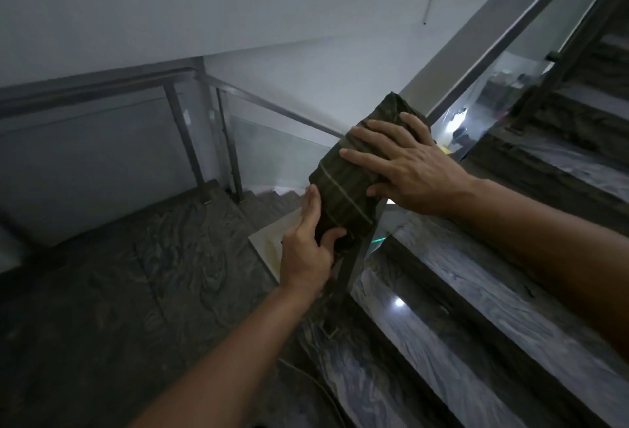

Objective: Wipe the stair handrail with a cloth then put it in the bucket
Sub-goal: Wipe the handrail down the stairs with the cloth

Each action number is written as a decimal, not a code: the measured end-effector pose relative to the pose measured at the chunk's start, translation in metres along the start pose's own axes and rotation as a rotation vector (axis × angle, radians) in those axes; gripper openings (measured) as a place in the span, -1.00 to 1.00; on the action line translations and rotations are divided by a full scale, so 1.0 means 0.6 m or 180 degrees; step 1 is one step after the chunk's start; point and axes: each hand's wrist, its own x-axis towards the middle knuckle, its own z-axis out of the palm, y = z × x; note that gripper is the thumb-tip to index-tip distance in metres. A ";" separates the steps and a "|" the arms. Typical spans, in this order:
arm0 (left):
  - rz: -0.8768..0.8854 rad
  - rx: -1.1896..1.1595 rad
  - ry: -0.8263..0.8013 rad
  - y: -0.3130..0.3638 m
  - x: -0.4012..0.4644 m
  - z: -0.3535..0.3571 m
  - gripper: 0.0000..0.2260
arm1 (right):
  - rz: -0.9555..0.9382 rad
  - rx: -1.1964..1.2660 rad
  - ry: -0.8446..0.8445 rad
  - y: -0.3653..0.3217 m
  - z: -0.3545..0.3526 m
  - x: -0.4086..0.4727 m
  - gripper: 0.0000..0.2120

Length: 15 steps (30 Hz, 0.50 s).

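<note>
A dark green cloth with thin pale stripes is draped over the lower end of the grey metal stair handrail, which climbs to the upper right. My right hand lies flat on top of the cloth, fingers spread, pressing it onto the rail. My left hand grips the cloth's lower left edge, thumb tucked under it. No bucket is in view.
Dark marbled stair treads rise at right behind a glass panel. A dark landing floor lies at left, fenced by a second rail with glass panels. A metal post stands under the cloth.
</note>
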 end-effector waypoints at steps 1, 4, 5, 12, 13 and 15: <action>-0.0047 -0.0093 -0.0073 -0.006 0.006 -0.009 -0.27 | 0.0022 0.0000 -0.0002 -0.002 0.001 0.000 -0.36; -0.0173 -0.0463 -0.0279 -0.023 0.030 -0.034 -0.27 | 0.0090 -0.0006 0.0015 -0.007 0.005 0.003 -0.36; -0.0169 -0.0566 -0.0354 -0.027 0.038 -0.039 -0.29 | 0.0116 -0.0019 0.0025 -0.008 0.006 0.003 -0.36; 0.0046 -0.0992 -0.0722 -0.067 0.078 -0.045 -0.42 | 0.0414 -0.0247 0.0029 -0.041 0.017 0.001 -0.35; 0.0051 -0.1022 -0.0788 -0.075 0.085 -0.044 -0.48 | 0.0485 -0.0279 0.0016 -0.049 0.017 0.001 -0.35; 0.0018 -0.1026 -0.0966 -0.089 0.101 -0.044 -0.60 | 0.0599 -0.0274 0.0004 -0.065 0.017 -0.002 -0.35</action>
